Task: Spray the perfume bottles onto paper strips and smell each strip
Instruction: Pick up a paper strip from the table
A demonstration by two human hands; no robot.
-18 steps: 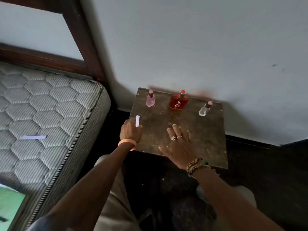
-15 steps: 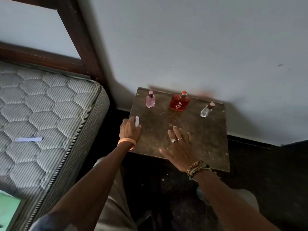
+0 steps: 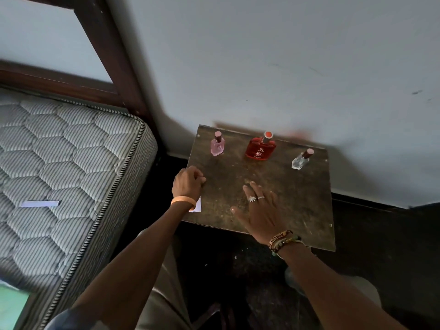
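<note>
Scuffed table [image 3: 297, 191] — left hand [image 3: 188, 184] curls its grip round a paper strip [image 3: 197, 207]; right hand [image 3: 262, 210] spread flat.

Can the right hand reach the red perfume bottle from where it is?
Probably yes. The right hand is open over the table, with bare tabletop straight ahead to the red bottle; nothing stands between them.

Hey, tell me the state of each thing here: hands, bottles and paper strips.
left hand: curled round a paper strip
right hand: open, fingers spread over the table
pink bottle: standing, untouched
red bottle: standing, untouched
clear bottle: standing, untouched
second strip: lying flat on the mattress
</note>
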